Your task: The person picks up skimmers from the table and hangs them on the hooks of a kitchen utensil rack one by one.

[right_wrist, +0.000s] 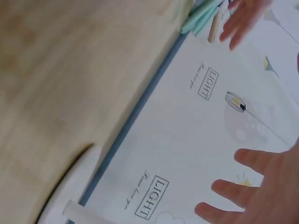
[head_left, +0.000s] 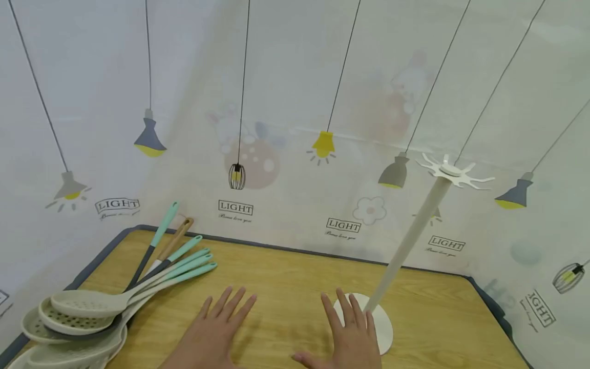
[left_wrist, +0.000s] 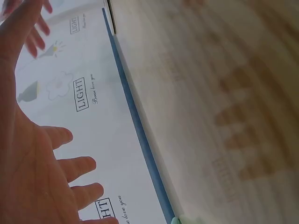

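Both hands hover over the wooden table with fingers spread and straight, holding nothing. My left hand [head_left: 212, 333] is at the front middle, to the right of a pile of kitchen utensils; its bare palm shows in the left wrist view. In front of the white stand's round base [head_left: 383, 330] is my right hand [head_left: 354, 341], overlapping part of it in the head view. A pale pole [head_left: 410, 241] rises from that base to a ring of white hooks [head_left: 454, 173]. The pile has slotted spoons [head_left: 87, 302] with turquoise handles [head_left: 165, 224] and one wooden-tipped handle [head_left: 177, 236].
The wood-grain table [head_left: 276, 271] has a dark blue edge [head_left: 295, 247] along the back and sides. Behind it hangs a white cloth [head_left: 295, 205] printed with lamps and the word LIGHT. Utensil heads crowd the table's left front.
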{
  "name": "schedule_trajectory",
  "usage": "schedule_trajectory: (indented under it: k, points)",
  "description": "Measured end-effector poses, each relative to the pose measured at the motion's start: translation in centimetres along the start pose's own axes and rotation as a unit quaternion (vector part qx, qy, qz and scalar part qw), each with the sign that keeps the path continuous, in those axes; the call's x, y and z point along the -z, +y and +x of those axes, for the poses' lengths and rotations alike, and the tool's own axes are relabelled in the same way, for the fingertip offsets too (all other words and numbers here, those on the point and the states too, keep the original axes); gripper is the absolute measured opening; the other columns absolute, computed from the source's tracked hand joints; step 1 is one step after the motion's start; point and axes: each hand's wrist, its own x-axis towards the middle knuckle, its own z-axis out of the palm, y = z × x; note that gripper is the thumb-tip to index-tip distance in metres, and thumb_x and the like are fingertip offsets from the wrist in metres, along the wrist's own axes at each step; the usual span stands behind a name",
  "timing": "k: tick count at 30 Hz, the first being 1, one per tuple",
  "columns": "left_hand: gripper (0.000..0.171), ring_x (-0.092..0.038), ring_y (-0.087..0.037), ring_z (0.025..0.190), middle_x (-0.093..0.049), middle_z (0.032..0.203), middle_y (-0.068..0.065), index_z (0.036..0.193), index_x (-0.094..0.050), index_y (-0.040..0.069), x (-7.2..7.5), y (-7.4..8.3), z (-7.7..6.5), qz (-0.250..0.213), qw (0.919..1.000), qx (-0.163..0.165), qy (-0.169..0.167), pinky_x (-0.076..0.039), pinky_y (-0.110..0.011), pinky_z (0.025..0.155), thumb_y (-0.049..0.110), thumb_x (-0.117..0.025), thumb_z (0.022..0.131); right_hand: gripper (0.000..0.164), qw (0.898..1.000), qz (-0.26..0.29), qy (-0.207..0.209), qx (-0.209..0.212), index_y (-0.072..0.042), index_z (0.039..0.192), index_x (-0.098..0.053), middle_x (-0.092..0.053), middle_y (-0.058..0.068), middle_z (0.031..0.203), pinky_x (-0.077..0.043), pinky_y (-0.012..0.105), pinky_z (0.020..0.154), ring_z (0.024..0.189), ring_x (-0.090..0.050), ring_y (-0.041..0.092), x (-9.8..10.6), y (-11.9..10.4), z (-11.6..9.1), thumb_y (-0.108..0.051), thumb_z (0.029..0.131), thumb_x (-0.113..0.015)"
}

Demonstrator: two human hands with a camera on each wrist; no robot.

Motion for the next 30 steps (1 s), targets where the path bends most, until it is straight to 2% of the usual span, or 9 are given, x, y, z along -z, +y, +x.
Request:
schedule_trajectory:
  k: [4, 7, 9, 13, 17, 20, 23, 27, 30]
  points:
    - [0.123, -0.034, -0.044, 0.149, -0.035, 0.163, -0.015, 0.160, -0.028, 0.017, 0.2, -0.2, -0.1, -0.010, 0.9999, 0.011, 0.003, -0.036, -0.069, 0.110, 0.090, -0.061, 0.067, 0.100, 0.993, 0.065, 0.099, 0.004, -0.014, 0.139, -0.059, -0.060, 0.016, 0.138, -0.049, 0.063, 0.090, 0.120, -0.059, 0.040, 1.1, 1.0, 1.0, -0.089, 0.074, -0.057]
    - [0.124, -0.029, -0.045, 0.151, -0.032, 0.165, -0.014, 0.161, -0.025, 0.018, 0.5, -0.3, 0.0, -0.036, 0.9990, 0.026, -0.003, -0.032, -0.070, 0.112, 0.090, -0.063, 0.067, 0.092, 0.978, 0.114, 0.174, -0.010, -0.009, 0.136, -0.060, -0.059, 0.019, 0.135, -0.047, 0.059, 0.087, 0.116, -0.058, 0.042, 2.0, 1.9, 1.7, -0.084, 0.083, -0.053]
    - [0.126, -0.026, -0.045, 0.153, -0.029, 0.166, -0.014, 0.162, -0.024, 0.020, 0.8, -0.5, 0.0, -0.051, 0.9979, 0.039, -0.006, -0.030, -0.071, 0.113, 0.091, -0.063, 0.065, 0.088, 0.967, 0.134, 0.215, -0.029, -0.008, 0.134, -0.062, -0.058, 0.020, 0.135, -0.046, 0.056, 0.086, 0.114, -0.057, 0.045, 2.4, 2.4, 2.2, -0.081, 0.085, -0.053]
    - [0.126, -0.023, -0.043, 0.154, -0.027, 0.167, -0.012, 0.162, -0.024, 0.022, 1.6, -1.0, -0.1, -0.061, 0.9962, 0.062, 0.003, -0.028, -0.070, 0.114, 0.090, -0.064, 0.065, 0.085, 0.951, 0.145, 0.265, -0.073, -0.008, 0.134, -0.062, -0.053, 0.024, 0.139, -0.040, 0.041, 0.097, 0.114, -0.051, 0.048, 3.0, 3.1, 2.9, -0.079, 0.087, -0.055]
    - [0.120, -0.026, -0.045, 0.152, -0.031, 0.165, -0.016, 0.161, -0.027, 0.019, 2.3, -1.7, -0.2, -0.046, 0.9954, 0.080, 0.024, -0.030, -0.070, 0.114, 0.086, -0.065, 0.069, 0.082, 0.932, 0.147, 0.320, -0.087, -0.005, 0.135, -0.061, -0.046, 0.030, 0.143, -0.032, 0.029, 0.103, 0.118, -0.046, 0.050, 2.8, 3.9, 3.5, -0.072, 0.088, -0.061]
    - [0.114, -0.029, -0.049, 0.150, -0.034, 0.163, -0.020, 0.160, -0.029, 0.016, 2.7, -2.4, 0.0, -0.035, 0.9932, 0.108, 0.029, -0.030, -0.072, 0.112, 0.080, -0.067, 0.075, 0.081, 0.921, 0.146, 0.347, -0.095, -0.004, 0.137, -0.059, -0.043, 0.030, 0.146, -0.032, 0.029, 0.102, 0.121, -0.044, 0.050, 2.5, 4.4, 3.9, -0.068, 0.088, -0.064]
    - [0.097, -0.034, -0.053, 0.145, -0.040, 0.158, -0.023, 0.156, -0.038, 0.011, 3.0, -2.9, -0.1, -0.019, 0.9873, 0.155, 0.029, -0.032, -0.074, 0.109, 0.068, -0.069, 0.083, 0.082, 0.919, 0.147, 0.350, -0.109, -0.003, 0.143, -0.052, -0.042, 0.028, 0.148, -0.038, 0.040, 0.102, 0.122, -0.044, 0.050, 2.3, 4.8, 4.0, -0.065, 0.090, -0.064]
    - [0.066, -0.049, -0.053, 0.131, -0.055, 0.142, -0.027, 0.137, -0.059, 0.005, 3.4, -3.7, -0.5, 0.043, 0.9751, 0.209, 0.059, -0.036, -0.073, 0.104, 0.043, -0.077, 0.087, 0.082, 0.921, 0.156, 0.335, -0.125, -0.002, 0.150, -0.041, -0.041, 0.030, 0.148, -0.039, 0.060, 0.105, 0.126, -0.042, 0.051, 2.5, 5.2, 4.4, -0.054, 0.092, -0.068]
    - [0.049, -0.060, -0.050, 0.116, -0.064, 0.126, -0.028, 0.120, -0.068, 0.003, 3.8, -4.3, -0.9, 0.094, 0.9646, 0.227, 0.094, -0.039, -0.074, 0.100, 0.031, -0.083, 0.083, 0.081, 0.920, 0.178, 0.322, -0.137, -0.003, 0.152, -0.036, -0.040, 0.031, 0.147, -0.036, 0.058, 0.112, 0.131, -0.039, 0.049, 2.7, 5.4, 4.7, -0.034, 0.089, -0.076]
